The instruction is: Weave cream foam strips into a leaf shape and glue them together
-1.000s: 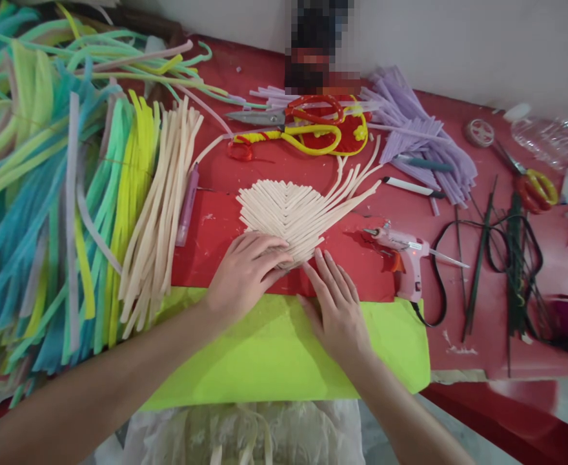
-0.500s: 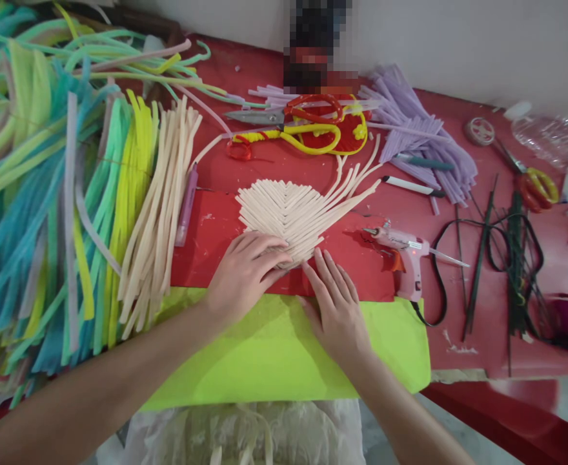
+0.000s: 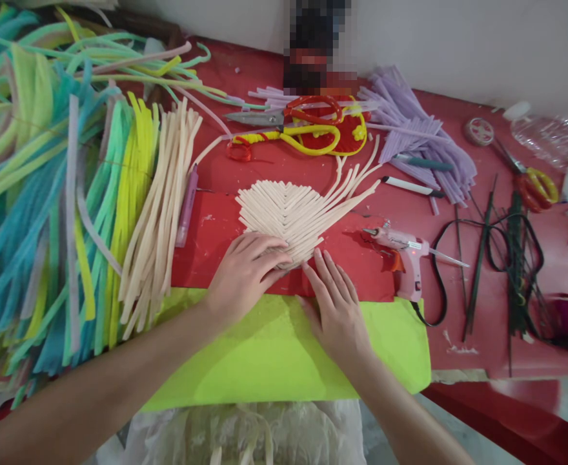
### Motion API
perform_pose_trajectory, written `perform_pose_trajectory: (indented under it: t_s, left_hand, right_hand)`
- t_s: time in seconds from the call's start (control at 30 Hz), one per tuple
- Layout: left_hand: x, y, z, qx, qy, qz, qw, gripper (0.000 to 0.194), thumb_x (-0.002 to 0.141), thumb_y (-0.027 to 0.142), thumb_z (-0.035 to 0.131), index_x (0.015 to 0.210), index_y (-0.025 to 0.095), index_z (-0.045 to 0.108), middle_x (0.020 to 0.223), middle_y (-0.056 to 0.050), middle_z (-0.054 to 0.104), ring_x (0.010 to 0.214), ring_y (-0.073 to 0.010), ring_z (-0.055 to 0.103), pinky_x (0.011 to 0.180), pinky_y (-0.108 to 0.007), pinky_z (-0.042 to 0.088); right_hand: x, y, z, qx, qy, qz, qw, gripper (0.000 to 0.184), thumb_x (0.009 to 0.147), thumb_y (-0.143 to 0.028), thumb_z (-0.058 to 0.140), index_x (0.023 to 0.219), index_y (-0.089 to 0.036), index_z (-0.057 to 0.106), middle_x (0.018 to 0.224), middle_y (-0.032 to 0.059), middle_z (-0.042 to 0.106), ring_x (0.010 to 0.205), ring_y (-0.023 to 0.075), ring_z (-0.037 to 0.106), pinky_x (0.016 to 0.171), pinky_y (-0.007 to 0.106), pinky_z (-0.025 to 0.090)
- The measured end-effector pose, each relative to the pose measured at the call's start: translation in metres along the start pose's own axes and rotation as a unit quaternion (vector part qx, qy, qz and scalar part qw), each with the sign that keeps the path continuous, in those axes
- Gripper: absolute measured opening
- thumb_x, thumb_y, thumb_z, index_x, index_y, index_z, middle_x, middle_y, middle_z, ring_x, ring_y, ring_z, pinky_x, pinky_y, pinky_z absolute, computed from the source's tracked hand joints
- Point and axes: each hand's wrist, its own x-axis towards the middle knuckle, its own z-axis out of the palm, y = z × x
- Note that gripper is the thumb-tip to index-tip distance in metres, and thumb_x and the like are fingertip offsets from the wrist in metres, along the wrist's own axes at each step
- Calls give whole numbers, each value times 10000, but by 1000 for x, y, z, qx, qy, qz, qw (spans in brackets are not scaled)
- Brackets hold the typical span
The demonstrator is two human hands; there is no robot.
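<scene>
A leaf-shaped piece of cream pipe cleaners (image 3: pixel 286 206) laid in a V pattern rests on a red board (image 3: pixel 206 252). Several long loose ends fan out from its upper right side. My left hand (image 3: pixel 245 268) lies over the lower left of the piece, fingers stretched out and pressing on it. Flat on the board at the lower right edge is my right hand (image 3: pixel 335 300), its fingers extended and the tips touching or close to the piece. Under both wrists spreads a lime-green cloth (image 3: pixel 245 361). The piece's lower tip is partly hidden by my left fingers.
Bundles of coloured pipe cleaners (image 3: pixel 46 226) fill the left side, beside a cream bundle (image 3: pixel 161 206) and a purple pen (image 3: pixel 187 206). Scissors (image 3: pixel 308 126) and lilac pipe cleaners (image 3: pixel 410 129) lie behind. To the right are a pink glue gun (image 3: pixel 410 252), dark stems (image 3: pixel 515 271) and a plastic bottle (image 3: pixel 555 139).
</scene>
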Motion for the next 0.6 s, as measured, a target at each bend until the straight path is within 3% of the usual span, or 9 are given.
perform_pose_trajectory:
  t_s: [0.6]
  left_hand:
    - [0,0,0,1,-2,-3,1000,92,856,233,620,940,206,646,1056,-30,672,1015,-188,587,912,-368,457]
  right_hand:
    - [0,-1,0,6,1,5,1000,561,926,-232,479,1453,-173,296,1468,142,411,1409,236,299,1101,470,363]
